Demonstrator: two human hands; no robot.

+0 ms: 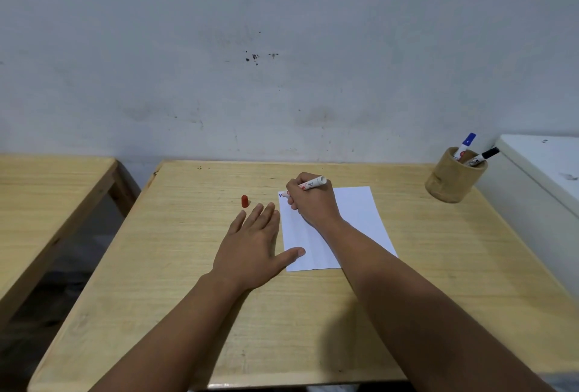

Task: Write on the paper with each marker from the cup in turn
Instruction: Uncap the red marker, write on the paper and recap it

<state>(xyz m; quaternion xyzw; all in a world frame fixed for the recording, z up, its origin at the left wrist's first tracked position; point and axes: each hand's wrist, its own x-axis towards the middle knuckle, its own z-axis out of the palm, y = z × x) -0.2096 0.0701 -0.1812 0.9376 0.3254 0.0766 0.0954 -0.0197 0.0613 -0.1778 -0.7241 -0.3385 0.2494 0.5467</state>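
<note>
A white sheet of paper [360,219] lies on the wooden table [188,266]. My right hand [310,203] grips a red marker [311,184] with its tip at the paper's top left corner, where a small blue mark shows. My left hand [250,244] lies flat and open on the table beside the paper, its thumb resting on the sheet's left edge. The marker's red cap [245,201] stands on the table just beyond my left fingertips. A wooden cup [454,177] at the far right holds a blue marker [466,144] and a black marker [482,156].
A second wooden table [47,197] stands to the left across a gap. A white box-like surface [545,169] adjoins the table on the right, behind the cup. A grey wall runs along the back.
</note>
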